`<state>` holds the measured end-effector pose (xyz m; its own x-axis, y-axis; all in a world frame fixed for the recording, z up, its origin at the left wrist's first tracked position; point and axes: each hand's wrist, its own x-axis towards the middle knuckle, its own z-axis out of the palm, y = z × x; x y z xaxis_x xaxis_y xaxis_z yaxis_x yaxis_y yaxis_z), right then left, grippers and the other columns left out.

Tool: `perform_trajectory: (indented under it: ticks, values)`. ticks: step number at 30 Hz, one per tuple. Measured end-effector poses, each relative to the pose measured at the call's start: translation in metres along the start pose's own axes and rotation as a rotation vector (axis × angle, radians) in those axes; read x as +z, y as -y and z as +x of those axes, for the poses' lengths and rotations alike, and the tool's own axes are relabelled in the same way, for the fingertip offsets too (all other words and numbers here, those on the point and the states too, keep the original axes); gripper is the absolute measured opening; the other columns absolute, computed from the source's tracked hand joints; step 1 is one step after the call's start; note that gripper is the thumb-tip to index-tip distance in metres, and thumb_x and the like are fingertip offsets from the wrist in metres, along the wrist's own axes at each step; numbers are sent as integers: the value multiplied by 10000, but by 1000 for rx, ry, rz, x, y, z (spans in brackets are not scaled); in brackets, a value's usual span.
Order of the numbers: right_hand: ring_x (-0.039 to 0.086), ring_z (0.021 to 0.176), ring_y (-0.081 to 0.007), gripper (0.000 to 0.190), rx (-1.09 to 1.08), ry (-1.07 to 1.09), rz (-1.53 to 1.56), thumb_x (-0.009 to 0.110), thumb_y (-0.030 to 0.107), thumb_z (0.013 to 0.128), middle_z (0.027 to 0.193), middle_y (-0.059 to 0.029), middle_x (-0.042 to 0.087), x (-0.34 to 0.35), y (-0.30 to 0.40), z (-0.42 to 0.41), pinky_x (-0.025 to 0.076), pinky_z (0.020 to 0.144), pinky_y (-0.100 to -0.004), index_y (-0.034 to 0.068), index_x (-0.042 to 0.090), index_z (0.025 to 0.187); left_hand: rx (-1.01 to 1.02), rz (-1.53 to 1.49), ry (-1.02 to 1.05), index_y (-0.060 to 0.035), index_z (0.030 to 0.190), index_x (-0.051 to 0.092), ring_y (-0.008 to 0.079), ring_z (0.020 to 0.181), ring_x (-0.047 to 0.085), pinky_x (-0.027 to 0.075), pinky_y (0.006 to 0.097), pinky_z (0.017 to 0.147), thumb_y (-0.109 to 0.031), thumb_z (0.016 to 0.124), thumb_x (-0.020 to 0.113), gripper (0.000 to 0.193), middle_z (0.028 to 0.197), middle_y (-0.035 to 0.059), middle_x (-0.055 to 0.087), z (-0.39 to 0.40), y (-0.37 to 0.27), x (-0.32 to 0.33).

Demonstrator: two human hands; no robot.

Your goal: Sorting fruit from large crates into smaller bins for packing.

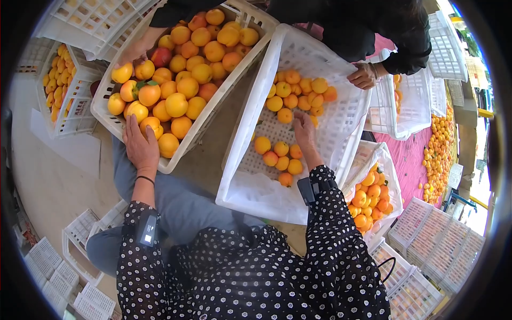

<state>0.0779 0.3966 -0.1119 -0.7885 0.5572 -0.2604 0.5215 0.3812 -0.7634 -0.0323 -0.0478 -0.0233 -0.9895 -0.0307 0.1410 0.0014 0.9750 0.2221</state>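
Observation:
A white plastic crate (192,130) full of orange-yellow stone fruit, apricots or peaches, lies tilted at the upper left. My left hand (140,142) rests on fruit at its near edge, fingers spread over a yellow-orange fruit (151,126). To the right is a second white crate (236,148) with a white liner, partly filled with scattered fruit (285,115). My right hand (305,130) reaches down into this crate, fingers bent, beside the fruit; whether it holds one is hidden.
A co-worker's hand (363,76) holds the lined crate's far rim; another hand (136,52) reaches into the full crate. A lined crate of fruit (370,200) stands at right, near stacked crates (436,240). Loose fruit (438,148) lies beside a pink sheet (404,160).

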Motion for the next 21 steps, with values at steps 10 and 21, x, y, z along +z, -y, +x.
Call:
perform_trajectory:
  ticks: [10,21]
  values:
    - [632,1036,-446,658,106,-112,-382,681,420,839,1106,-345,623,75,-11,129,513,888,-493,-110,527,1198,55,-25,-10,-13,1458,402,392,1361,406,308,460,1161,-217,954,547,563,1503,175,436,-3,0,0]
    - [666,886,-295,623,128,94,5,706,464,868,1005,-185,690,43,-33,112,527,764,-397,-66,593,1176,-34,-44,-46,17,1415,450,391,1324,446,374,443,1118,-213,894,606,590,1478,189,463,0,-13,-7]
